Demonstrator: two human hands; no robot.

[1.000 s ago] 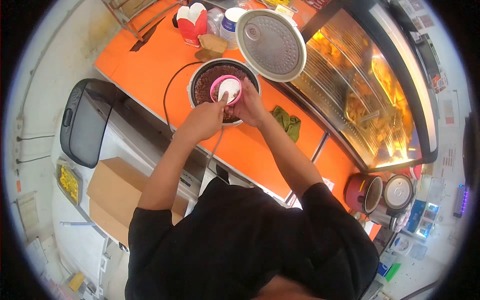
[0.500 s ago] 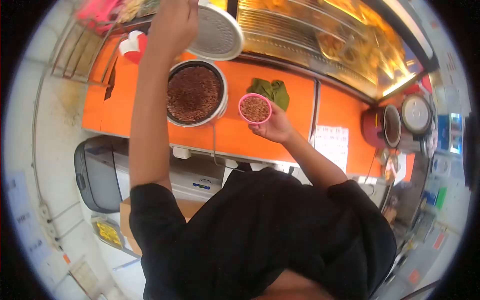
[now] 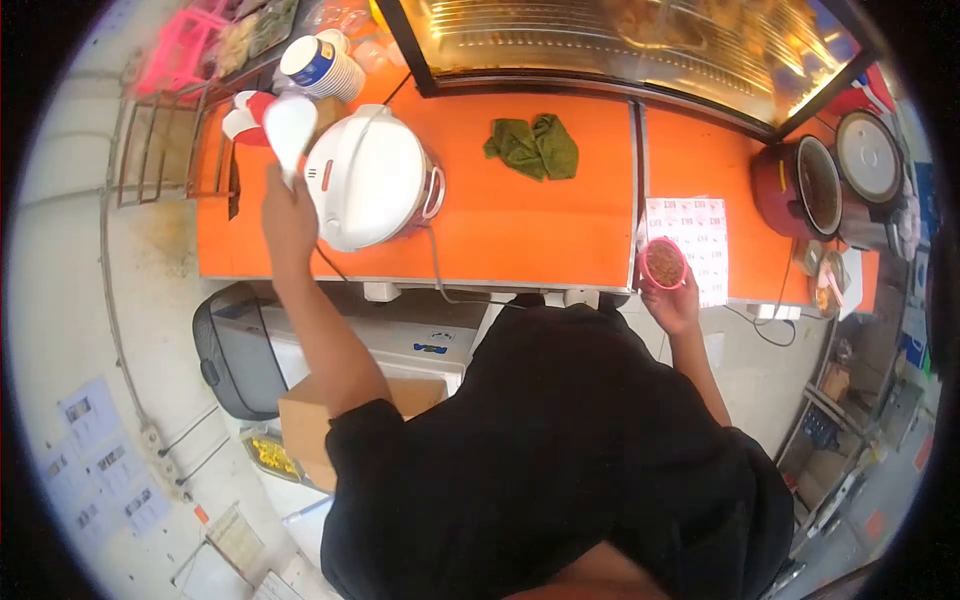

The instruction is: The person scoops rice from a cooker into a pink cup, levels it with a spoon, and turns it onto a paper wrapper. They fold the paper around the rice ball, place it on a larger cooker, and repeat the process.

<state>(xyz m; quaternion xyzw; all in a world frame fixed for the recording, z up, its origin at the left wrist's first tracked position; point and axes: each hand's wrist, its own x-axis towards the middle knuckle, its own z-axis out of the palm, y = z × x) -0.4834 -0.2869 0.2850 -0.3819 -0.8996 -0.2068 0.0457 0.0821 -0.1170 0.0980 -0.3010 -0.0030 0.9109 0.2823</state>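
My left hand (image 3: 287, 222) is wrapped round the handle of a white rice paddle (image 3: 291, 127), its blade pointing up, left of the rice cooker. The white rice cooker (image 3: 372, 180) stands with its lid down on the orange counter (image 3: 520, 235). My right hand (image 3: 672, 302) holds a small pink bowl (image 3: 664, 263) filled with brown grains, over the left edge of a printed paper sheet (image 3: 708, 235). A crumpled green cloth (image 3: 535, 147) lies between the cooker and the counter's seam.
A lit glass display case (image 3: 600, 60) runs along the back. Stacked paper cups (image 3: 322, 68) and a wire rack (image 3: 160, 150) stand at the back left. An open dark red pot (image 3: 800, 185) is at the right. Below the counter sits a cardboard box (image 3: 305, 425).
The cooker's lid has come down over the brown grains. My left hand has lowered, and the paddle now shows in it. My right hand has carried the pink bowl rightward to the paper sheet.
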